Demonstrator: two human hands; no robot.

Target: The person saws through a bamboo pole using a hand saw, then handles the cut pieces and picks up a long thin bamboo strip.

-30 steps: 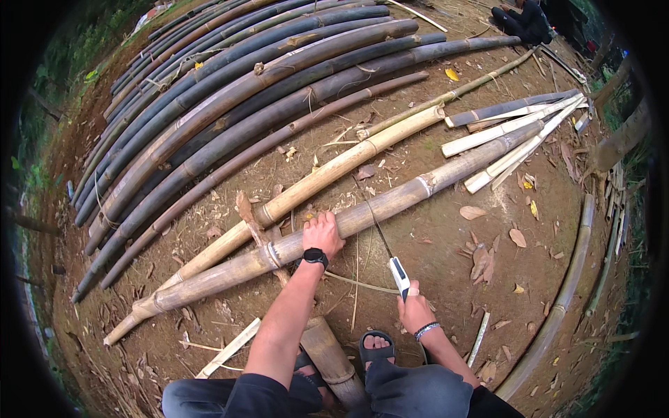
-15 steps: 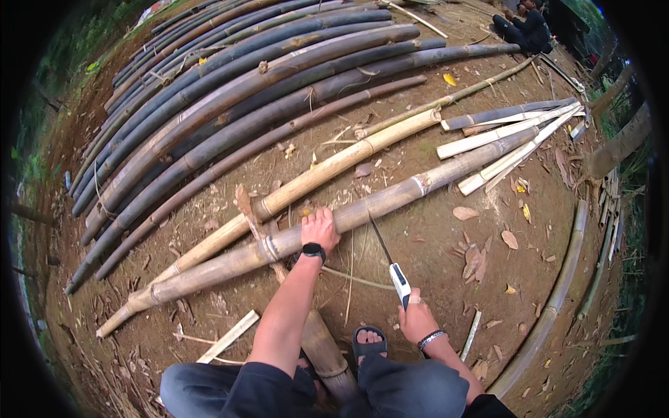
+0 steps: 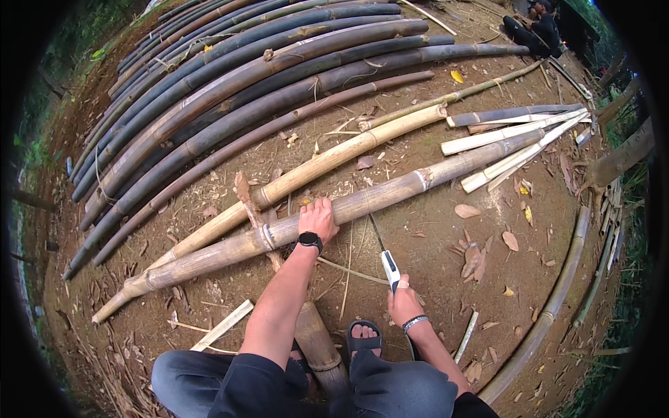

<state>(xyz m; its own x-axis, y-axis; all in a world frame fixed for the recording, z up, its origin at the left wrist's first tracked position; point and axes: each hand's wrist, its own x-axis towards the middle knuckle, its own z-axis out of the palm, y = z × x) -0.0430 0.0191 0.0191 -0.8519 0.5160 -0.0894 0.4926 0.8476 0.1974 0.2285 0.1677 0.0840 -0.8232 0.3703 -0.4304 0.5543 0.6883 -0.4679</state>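
Note:
A thick brownish bamboo pole (image 3: 230, 252) lies slanting across the ground before me, propped on a rough stick (image 3: 245, 198). My left hand (image 3: 318, 217), with a dark watch at the wrist, is closed over the top of this pole. In my right hand (image 3: 404, 304) is the white-and-dark handle of a hand saw (image 3: 390, 267). Its thin blade meets the near side of the pole a short way right of my left hand. How deep the blade has cut cannot be made out.
A paler bamboo pole (image 3: 324, 164) lies just behind. Many dark bamboo poles (image 3: 230, 125) are stacked at the far left. Split bamboo strips (image 3: 502, 142) lie at the right, near a tree trunk (image 3: 622, 155). A thick bamboo piece (image 3: 318, 341) rests between my feet. Another person (image 3: 533, 31) sits far right.
My right hand has pushed the saw forward and slightly left, so less blade shows on the near side of the pole. My left hand keeps its place on the pole.

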